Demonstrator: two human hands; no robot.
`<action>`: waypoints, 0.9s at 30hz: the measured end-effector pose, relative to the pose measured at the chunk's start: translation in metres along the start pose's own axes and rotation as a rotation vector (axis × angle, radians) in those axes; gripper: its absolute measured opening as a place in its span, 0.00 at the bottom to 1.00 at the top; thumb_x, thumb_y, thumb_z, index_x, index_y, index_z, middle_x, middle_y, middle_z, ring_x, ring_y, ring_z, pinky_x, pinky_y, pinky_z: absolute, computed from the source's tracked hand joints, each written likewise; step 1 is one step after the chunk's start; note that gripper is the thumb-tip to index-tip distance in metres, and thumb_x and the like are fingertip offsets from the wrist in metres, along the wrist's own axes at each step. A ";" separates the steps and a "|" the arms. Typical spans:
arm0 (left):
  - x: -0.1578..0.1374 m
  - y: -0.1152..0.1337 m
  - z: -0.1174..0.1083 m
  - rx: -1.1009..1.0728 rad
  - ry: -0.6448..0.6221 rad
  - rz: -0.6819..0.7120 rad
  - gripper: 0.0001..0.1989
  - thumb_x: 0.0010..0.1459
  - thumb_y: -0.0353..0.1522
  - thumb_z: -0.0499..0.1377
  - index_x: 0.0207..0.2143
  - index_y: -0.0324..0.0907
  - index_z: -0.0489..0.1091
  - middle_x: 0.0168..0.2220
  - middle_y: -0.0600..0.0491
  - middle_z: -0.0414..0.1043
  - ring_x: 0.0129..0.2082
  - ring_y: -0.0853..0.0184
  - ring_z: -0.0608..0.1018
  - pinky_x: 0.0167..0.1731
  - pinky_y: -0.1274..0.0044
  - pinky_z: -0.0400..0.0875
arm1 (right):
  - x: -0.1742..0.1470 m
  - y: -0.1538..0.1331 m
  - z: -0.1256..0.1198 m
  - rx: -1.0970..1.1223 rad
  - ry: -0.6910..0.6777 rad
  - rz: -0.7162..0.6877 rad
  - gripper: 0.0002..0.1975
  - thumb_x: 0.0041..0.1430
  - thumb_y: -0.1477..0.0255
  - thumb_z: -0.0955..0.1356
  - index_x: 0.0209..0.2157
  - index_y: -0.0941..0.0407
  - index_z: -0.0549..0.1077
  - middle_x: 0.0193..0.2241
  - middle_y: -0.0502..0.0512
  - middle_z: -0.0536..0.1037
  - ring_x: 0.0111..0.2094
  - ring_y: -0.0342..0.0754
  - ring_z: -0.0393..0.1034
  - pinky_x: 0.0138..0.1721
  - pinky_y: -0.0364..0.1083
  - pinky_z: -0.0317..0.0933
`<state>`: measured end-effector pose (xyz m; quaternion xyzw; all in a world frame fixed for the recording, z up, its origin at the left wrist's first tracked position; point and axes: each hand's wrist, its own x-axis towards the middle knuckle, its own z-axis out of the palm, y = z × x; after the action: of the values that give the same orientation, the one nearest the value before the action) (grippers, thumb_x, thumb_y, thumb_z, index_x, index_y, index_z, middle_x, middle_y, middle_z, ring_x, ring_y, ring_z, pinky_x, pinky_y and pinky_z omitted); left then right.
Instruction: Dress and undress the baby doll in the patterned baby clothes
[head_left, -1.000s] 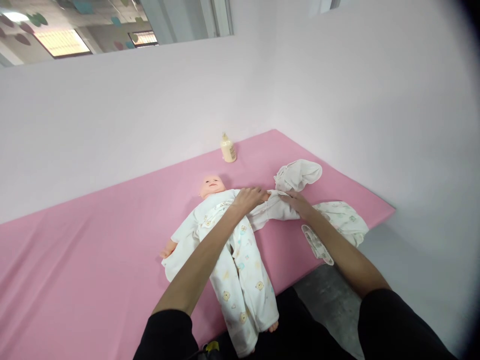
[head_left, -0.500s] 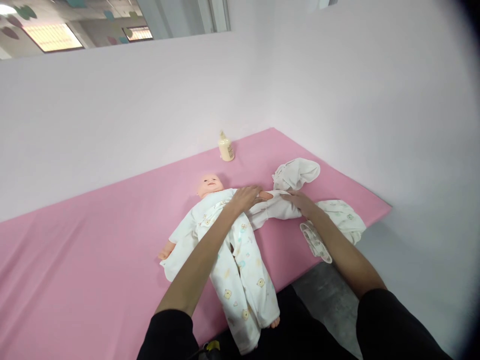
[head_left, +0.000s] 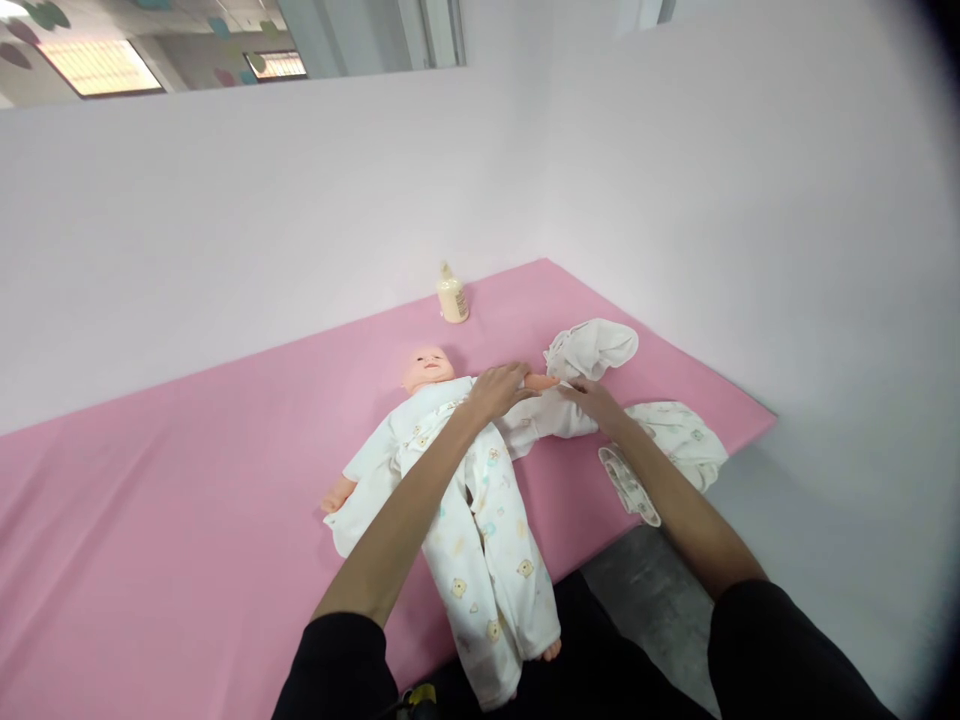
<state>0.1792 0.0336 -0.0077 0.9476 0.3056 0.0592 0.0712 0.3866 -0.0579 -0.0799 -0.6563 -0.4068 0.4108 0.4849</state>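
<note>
A baby doll [head_left: 429,367] lies on its back on the pink padded surface, in a white top and white trousers [head_left: 491,520] with a bear print. My left hand [head_left: 497,391] is closed round the doll's arm [head_left: 540,382] on the right side, whose bare forearm points toward my right hand [head_left: 592,398]. That hand pinches the edge of the white top's loose sleeve [head_left: 559,415], which is spread below the forearm. The doll's other arm [head_left: 339,494] is sleeved, its hand showing at the cuff. My right fingertips are partly hidden by cloth.
A cream pump bottle [head_left: 453,297] stands behind the doll by the wall. A crumpled white cloth [head_left: 592,347] lies beyond my right hand. Folded printed clothing [head_left: 679,435] lies beside my right forearm. The pink surface [head_left: 187,520] meets walls at the back and right.
More of the doll's bare forearm shows beyond my left hand, reaching further right. My left hand and the doll's head have shifted slightly right. My right hand has barely moved.
</note>
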 end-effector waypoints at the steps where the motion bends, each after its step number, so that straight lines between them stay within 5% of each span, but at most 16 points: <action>1: 0.001 0.000 0.002 0.016 0.016 -0.002 0.21 0.67 0.48 0.52 0.52 0.42 0.67 0.50 0.48 0.75 0.48 0.58 0.76 0.43 0.72 0.66 | -0.003 -0.003 0.001 -0.047 0.029 -0.067 0.15 0.53 0.59 0.71 0.35 0.57 0.77 0.30 0.52 0.77 0.33 0.47 0.68 0.33 0.43 0.60; 4: 0.003 0.000 0.008 0.047 0.064 -0.011 0.21 0.67 0.47 0.52 0.52 0.42 0.67 0.48 0.49 0.75 0.47 0.59 0.77 0.41 0.72 0.66 | -0.012 -0.014 0.004 -0.090 0.025 -0.144 0.18 0.56 0.56 0.68 0.32 0.57 0.76 0.28 0.51 0.75 0.30 0.45 0.65 0.31 0.43 0.58; 9: 0.005 0.001 0.012 0.070 0.075 0.009 0.20 0.67 0.47 0.53 0.50 0.42 0.68 0.46 0.49 0.76 0.45 0.59 0.78 0.38 0.73 0.65 | -0.016 -0.026 0.017 0.091 -0.068 0.001 0.23 0.55 0.50 0.69 0.27 0.58 0.75 0.20 0.49 0.70 0.23 0.42 0.59 0.25 0.43 0.53; 15: 0.006 0.004 0.015 0.073 0.053 -0.042 0.20 0.65 0.46 0.57 0.49 0.41 0.68 0.47 0.49 0.76 0.45 0.57 0.78 0.38 0.72 0.65 | 0.002 -0.021 0.030 0.365 -0.039 0.157 0.12 0.53 0.62 0.71 0.29 0.57 0.78 0.27 0.52 0.80 0.30 0.48 0.72 0.34 0.45 0.65; 27: 0.005 0.008 0.017 0.047 0.008 -0.072 0.21 0.65 0.43 0.58 0.53 0.39 0.68 0.50 0.46 0.75 0.49 0.55 0.77 0.43 0.71 0.67 | 0.014 -0.016 0.033 0.438 -0.114 0.238 0.10 0.54 0.68 0.65 0.32 0.58 0.76 0.27 0.55 0.80 0.29 0.50 0.74 0.34 0.48 0.69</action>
<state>0.1902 0.0284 -0.0224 0.9372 0.3410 0.0531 0.0498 0.3583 -0.0322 -0.0729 -0.5545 -0.2546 0.5795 0.5402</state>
